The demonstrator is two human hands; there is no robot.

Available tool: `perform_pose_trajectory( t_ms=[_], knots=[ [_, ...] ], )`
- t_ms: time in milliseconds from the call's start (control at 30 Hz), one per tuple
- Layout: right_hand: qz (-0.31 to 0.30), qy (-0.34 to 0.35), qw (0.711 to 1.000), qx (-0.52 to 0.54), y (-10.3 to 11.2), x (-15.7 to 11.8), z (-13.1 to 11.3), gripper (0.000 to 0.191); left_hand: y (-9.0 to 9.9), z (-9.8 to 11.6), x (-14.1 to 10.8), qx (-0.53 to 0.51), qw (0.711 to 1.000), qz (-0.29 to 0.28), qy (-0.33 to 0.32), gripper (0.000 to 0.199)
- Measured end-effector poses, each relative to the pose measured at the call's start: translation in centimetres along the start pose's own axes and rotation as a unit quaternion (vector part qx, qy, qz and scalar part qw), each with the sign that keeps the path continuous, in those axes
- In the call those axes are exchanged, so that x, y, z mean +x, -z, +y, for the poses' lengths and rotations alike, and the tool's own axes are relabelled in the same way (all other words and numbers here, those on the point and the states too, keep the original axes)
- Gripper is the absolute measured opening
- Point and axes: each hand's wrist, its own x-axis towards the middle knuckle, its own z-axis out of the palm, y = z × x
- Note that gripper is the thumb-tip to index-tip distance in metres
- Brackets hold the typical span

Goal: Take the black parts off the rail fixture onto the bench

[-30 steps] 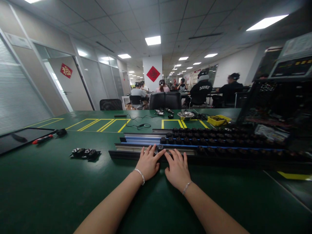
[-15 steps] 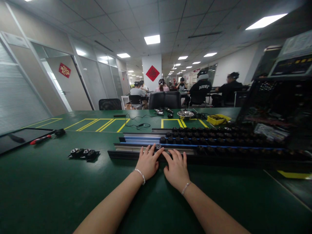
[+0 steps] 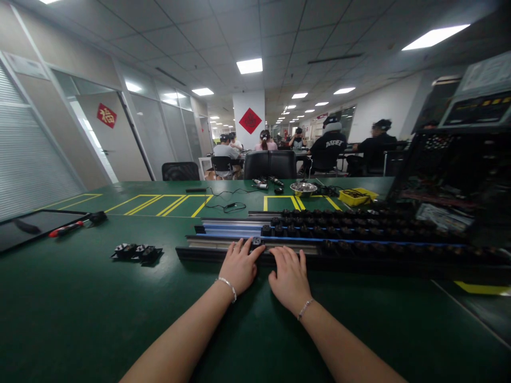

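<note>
My left hand (image 3: 239, 266) lies palm down over the front edge of a long dark rail (image 3: 199, 254), fingers spread. Its index and middle fingertips are on either side of a small square black module (image 3: 256, 242) seated in the rail, seemingly touching it. My right hand (image 3: 291, 271) is just to the right, fingers stretched out over the same edge, their tips partly hidden and apart from the module. Further right, a row of similar black modules (image 3: 359, 247) fills this rail. A second rail with a blue strip (image 3: 231, 230) and more modules runs behind.
Several loose black modules (image 3: 138, 252) lie to the left. A red-handled tool (image 3: 66, 229) rests by a dark flat panel (image 3: 24, 229). Behind the rails are a metal bowl (image 3: 303, 188), a yellow tray (image 3: 357, 197) and cables. An open-framed electronics rack (image 3: 451, 159) stands right.
The small black module has shifted slightly left along the rail, together with my left hand. My right index finger has drawn back from my left one, leaving a gap between them.
</note>
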Motion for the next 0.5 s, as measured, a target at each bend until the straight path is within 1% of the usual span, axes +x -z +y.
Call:
perform_pose_trajectory(
  t_ms=[333, 500],
  knots=[
    [-0.002, 0.0, 1.0, 0.001, 0.1, 0.0, 0.1, 0.047, 0.7, -0.1, 0.1, 0.015, 0.999, -0.004, 0.033, 0.046],
    [-0.005, 0.0, 1.0, -0.007, 0.1, 0.0, 0.1, 0.047, 1.5, 0.3, 0.0, 0.03, 0.996, -0.017, 0.082, 0.038]
  ],
)
